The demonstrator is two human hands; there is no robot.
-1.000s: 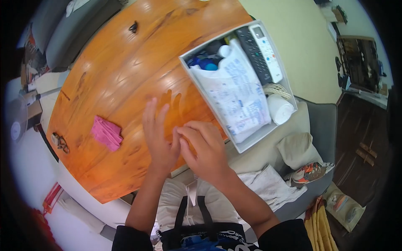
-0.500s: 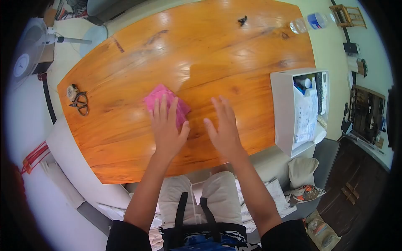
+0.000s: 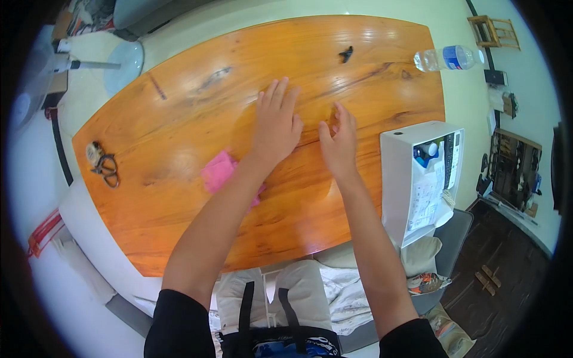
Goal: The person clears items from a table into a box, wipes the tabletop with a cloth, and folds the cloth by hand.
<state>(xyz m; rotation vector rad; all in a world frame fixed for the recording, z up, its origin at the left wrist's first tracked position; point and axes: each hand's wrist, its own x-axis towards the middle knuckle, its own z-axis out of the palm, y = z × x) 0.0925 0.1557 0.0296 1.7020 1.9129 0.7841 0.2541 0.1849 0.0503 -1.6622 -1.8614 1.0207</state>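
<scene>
Over the middle of the wooden table, my left hand is open and holds nothing, its fingers pointing away from me. To its right, my right hand is also empty, with thumb and fingers apart and slightly bent. A crumpled pink cloth lies on the table, partly hidden under my left forearm. Beyond my hands is a small black object. The white box on the right holds papers, a remote and other small items.
Scissors and a round object lie at the table's left end. A clear bottle lies at the far right corner. Cushions are on the sofa near the box, and a wooden stool stands beyond the table.
Both hands have moved farther over the table, away from me. My left hand has left the spot over the pink cloth. The view has shifted, showing the box lower and more from its side.
</scene>
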